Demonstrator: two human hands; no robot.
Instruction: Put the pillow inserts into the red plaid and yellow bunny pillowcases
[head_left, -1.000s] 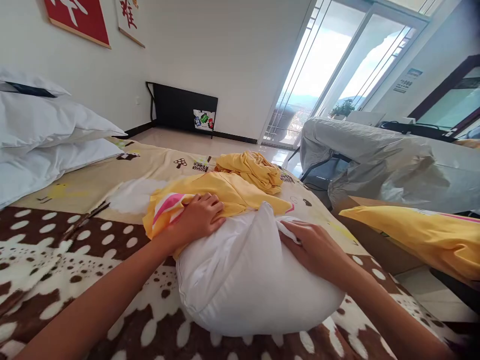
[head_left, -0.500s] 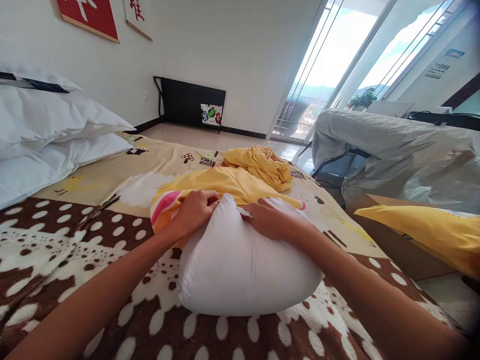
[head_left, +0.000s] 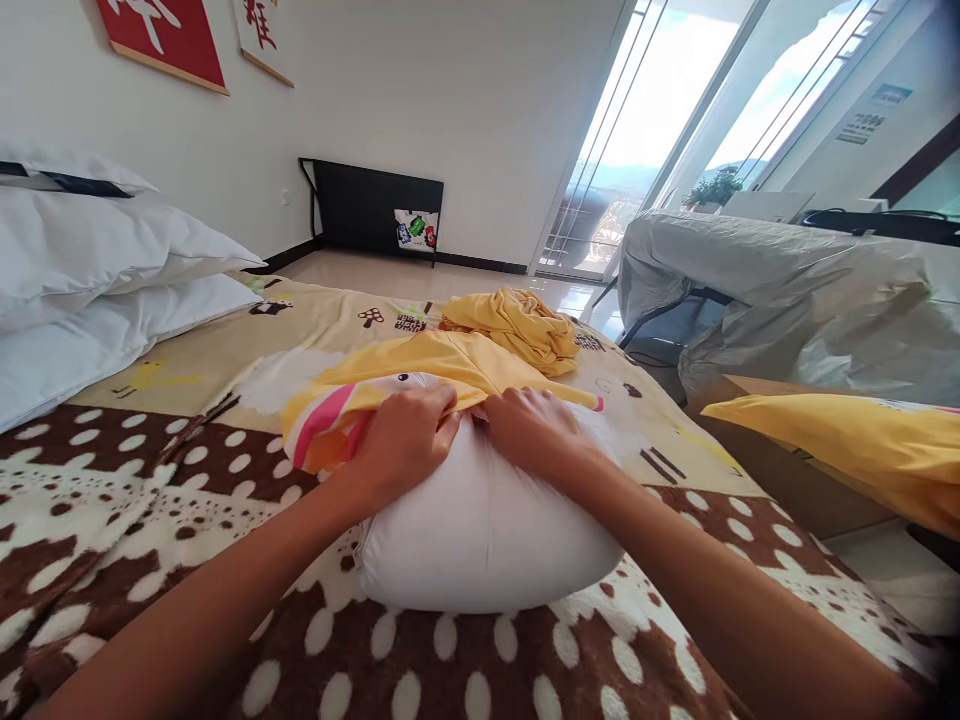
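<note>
A plump white pillow lies on the patterned blanket in front of me, its far end under a yellow pillowcase with pink-and-white trim and a printed eye. My left hand is closed on the edge of the pillowcase, at the pillow's top left. Close beside it, my right hand is closed too, pinching the case's edge against the pillow. The fingertips of both hands are partly hidden in the cloth. Just beyond lies a crumpled heap of yellow fabric.
White pillows are stacked at the left on the brown-and-cream blanket. At the right, a yellow-covered pillow rests on a cardboard box. Behind it stands furniture under a grey plastic sheet. A black folded panel leans against the far wall.
My left hand has brought the pillowcase edge over the pillow's peaked corner, which is now covered. Both hands are closer together, and more of the printed eye shows.
</note>
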